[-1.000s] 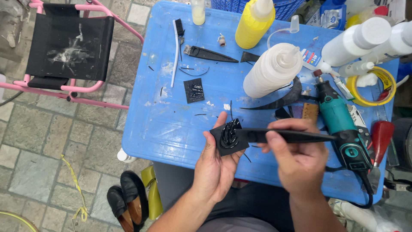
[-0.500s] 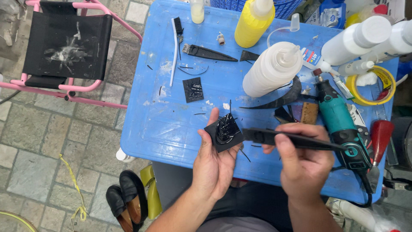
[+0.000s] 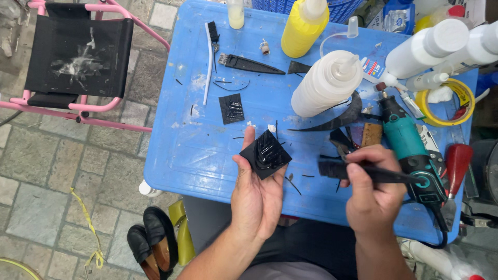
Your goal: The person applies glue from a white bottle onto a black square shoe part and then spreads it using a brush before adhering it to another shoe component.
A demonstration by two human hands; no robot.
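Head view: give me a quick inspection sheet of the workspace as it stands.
Surface: blue table, smeared, with black scraps.
Job's things: black square piece, wet with black glue, resting in the left hand; black brush gripped in the right hand, its tip apart from the piece.
Clutter: white squeeze bottle, yellow bottle, teal rotary tool, tape roll, second black square, toothbrush.
Grippers: both hands closed on their things.
Cables: black cord from the rotary tool.
Surroundings: pink folding chair, black shoes, stone paving.
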